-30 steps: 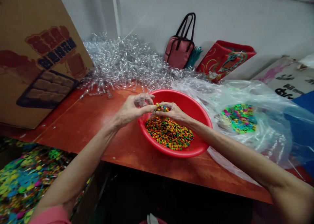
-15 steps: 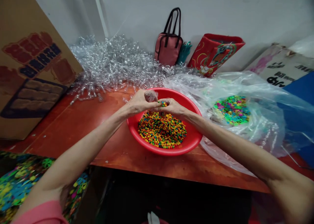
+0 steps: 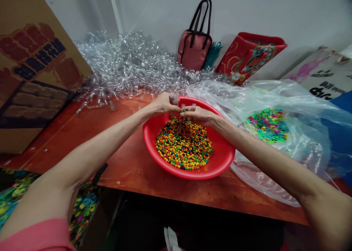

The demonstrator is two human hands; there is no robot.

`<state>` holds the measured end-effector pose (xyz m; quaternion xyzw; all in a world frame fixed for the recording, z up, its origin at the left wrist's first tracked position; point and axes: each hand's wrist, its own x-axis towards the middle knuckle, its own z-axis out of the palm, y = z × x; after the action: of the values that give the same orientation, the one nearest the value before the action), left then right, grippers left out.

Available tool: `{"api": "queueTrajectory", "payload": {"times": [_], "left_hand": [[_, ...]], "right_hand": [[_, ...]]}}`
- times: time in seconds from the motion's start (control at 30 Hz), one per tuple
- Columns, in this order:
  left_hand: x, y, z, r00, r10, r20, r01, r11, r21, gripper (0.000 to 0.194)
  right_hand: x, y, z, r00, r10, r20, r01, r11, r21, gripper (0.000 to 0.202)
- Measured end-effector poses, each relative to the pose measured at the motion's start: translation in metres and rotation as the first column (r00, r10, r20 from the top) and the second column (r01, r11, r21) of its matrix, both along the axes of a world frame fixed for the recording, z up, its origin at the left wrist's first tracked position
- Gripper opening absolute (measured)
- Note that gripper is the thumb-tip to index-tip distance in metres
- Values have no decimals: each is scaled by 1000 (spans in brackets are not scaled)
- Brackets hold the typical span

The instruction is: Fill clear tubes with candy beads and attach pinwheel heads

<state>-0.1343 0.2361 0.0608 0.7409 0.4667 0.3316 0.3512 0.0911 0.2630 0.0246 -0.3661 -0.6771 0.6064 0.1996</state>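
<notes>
Holding clear tubes point(image 3: 193, 106), right hand point(image 3: 200, 115) half-curled; left hand point(image 3: 162, 103) curled round clear plastic point(image 3: 174, 99), both above beads point(image 3: 184, 146).

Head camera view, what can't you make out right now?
Head view:
Red bowl: far part hidden by left hand and right hand.
Left hand's grip: hidden by the hand itself.
Clear pieces at the right hand: too small and blurred to count.
Colourful balls: lower layers hidden beneath upper ones.
Cardboard box: cut off by left and top edges.

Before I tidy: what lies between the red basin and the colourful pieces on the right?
Clear plastic, partly hidden by the right forearm; the head view shows it.
</notes>
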Motion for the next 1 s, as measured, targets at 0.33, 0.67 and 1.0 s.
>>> {"api": "queueTrajectory", "payload": {"times": [0.33,0.67,1.0], "left_hand": [[19,-2,-12,863,131,-489,-62,986,155,7],[2,-5,-4,998,64,25,-66,991,114,13],[-26,-58,23,919,110,378,-142,988,58,35]], "right_hand": [[-5,-53,4,349,-335,875,-679,553,483,30],[-53,-107,-11,589,155,793,-761,437,480,21],[-9,-82,12,930,282,236,-337,909,246,38]]}}
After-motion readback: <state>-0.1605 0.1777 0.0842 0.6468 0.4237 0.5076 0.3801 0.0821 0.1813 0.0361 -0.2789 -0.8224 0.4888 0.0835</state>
